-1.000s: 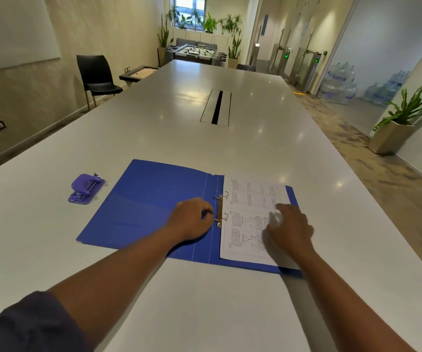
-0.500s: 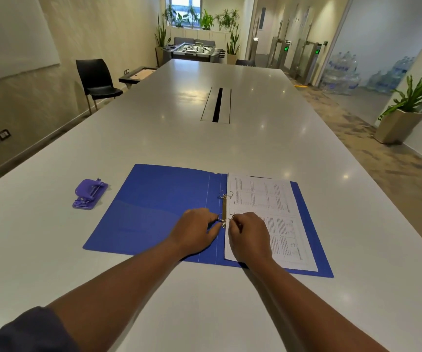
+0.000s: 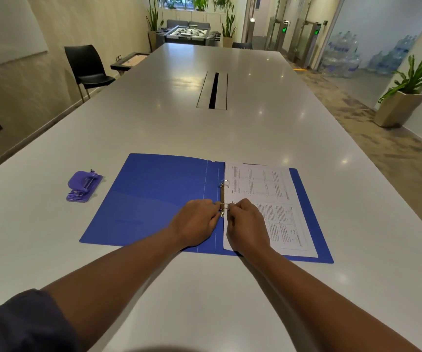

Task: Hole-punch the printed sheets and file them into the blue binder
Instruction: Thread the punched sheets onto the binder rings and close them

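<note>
Blue binder (image 3: pixel 154 199): laid fully open and flat on the grey surface (image 3: pixel 230 130), near its front edge. Thin blue covers; two pale fold lines are seen beside the spine. A brass-toned strip with two metal rings is fixed along the spine: the far ring (image 3: pixel 225 184) stands free, the near ring (image 3: pixel 223 209) is pinched from both sides.

Printed sheets (image 3: pixel 268 199): a white stack lying on the right cover, threaded on the rings at its left margin. Dense small text and small diagrams are printed in blocks; the words cannot be read.

Left hand (image 3: pixel 194 224): rested on the left cover, grip closed with fingertips on the near ring.

Right hand (image 3: pixel 248 224): rested on the sheets, grip closed on the same ring from the right.

Hole punch (image 3: pixel 84 185): purple, set on the surface well left of the binder, untouched.
</note>
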A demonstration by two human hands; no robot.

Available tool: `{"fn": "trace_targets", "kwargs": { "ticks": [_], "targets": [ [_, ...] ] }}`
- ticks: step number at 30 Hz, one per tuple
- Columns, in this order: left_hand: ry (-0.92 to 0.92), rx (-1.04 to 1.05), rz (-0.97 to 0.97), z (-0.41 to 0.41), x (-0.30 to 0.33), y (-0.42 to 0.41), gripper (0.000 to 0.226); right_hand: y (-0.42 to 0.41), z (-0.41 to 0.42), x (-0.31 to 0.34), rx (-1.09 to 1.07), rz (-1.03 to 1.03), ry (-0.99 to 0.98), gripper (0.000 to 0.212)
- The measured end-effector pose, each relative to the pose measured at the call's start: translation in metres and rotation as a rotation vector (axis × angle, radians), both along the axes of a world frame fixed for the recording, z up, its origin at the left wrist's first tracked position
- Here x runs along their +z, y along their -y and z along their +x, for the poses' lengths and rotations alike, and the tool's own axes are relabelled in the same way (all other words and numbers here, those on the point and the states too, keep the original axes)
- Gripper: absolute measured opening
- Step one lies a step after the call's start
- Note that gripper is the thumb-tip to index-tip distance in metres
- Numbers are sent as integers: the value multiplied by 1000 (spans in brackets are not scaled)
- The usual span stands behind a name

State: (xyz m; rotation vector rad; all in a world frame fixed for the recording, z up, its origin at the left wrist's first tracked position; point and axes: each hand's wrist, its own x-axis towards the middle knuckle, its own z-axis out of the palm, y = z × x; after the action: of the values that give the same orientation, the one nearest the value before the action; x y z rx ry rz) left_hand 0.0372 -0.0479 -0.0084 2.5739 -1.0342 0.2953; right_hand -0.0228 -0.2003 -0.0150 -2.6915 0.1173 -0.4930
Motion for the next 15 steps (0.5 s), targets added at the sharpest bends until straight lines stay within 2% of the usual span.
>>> {"fn": "trace_targets", "kwargs": {
  "ticks": [8, 11, 15],
  "targets": [
    [23, 68, 6, -3, -2, -2, 31, 0, 0, -1, 0, 11, -4, 24],
    [18, 104, 67, -2, -2, -2, 43, 1, -3, 3, -10, -101, -18, 28],
    [-12, 165, 104, 4, -4, 1, 51, 0, -9, 5, -6, -248, -65, 46]
  ]
}}
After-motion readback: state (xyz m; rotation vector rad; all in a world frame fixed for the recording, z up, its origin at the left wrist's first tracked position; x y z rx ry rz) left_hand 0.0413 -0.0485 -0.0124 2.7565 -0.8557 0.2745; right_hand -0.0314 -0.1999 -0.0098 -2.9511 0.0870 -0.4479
